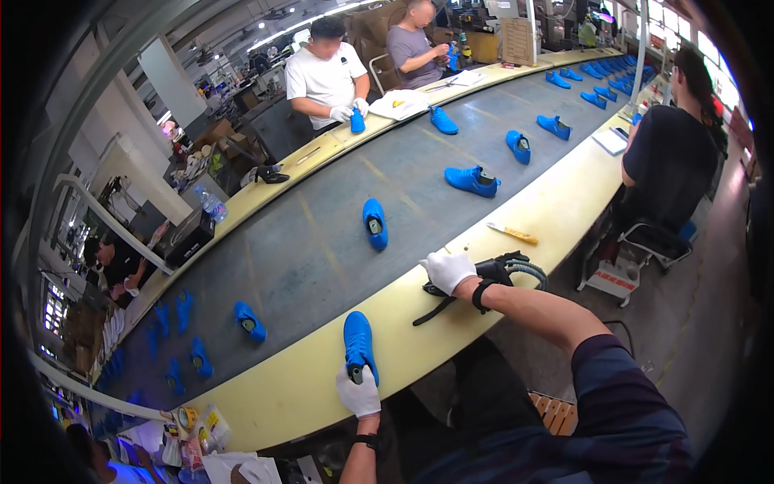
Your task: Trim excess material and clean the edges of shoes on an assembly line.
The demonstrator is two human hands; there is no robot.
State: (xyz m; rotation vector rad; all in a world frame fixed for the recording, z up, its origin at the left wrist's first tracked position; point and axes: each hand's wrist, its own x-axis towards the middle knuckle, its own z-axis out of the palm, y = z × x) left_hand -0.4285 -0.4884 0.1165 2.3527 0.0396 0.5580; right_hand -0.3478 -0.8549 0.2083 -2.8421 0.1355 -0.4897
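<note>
My left hand [359, 394], in a white glove, grips the heel end of a blue lace-up shoe [357, 339]. The shoe stands on the pale yellow ledge along the belt, its toe pointing away from me. Farther right, my right hand [449, 271], gloved too, is closed above the ledge beside the belt. Whatever its fingers hold, if anything, is hidden. Right by that wrist lies a black object with a strap and a ribbed hose [528, 270]; its kind is unclear. A yellow-handled knife [513, 234] rests just beyond it on the ledge.
A wide grey conveyor belt [314, 242] carries several blue shoes, the nearest being one shoe [375, 224] ahead of me. Across the belt, a person in white [326, 85] handles a shoe beside another person. A person in black [673, 137] sits at right. A water bottle [211, 203] stands on the far ledge.
</note>
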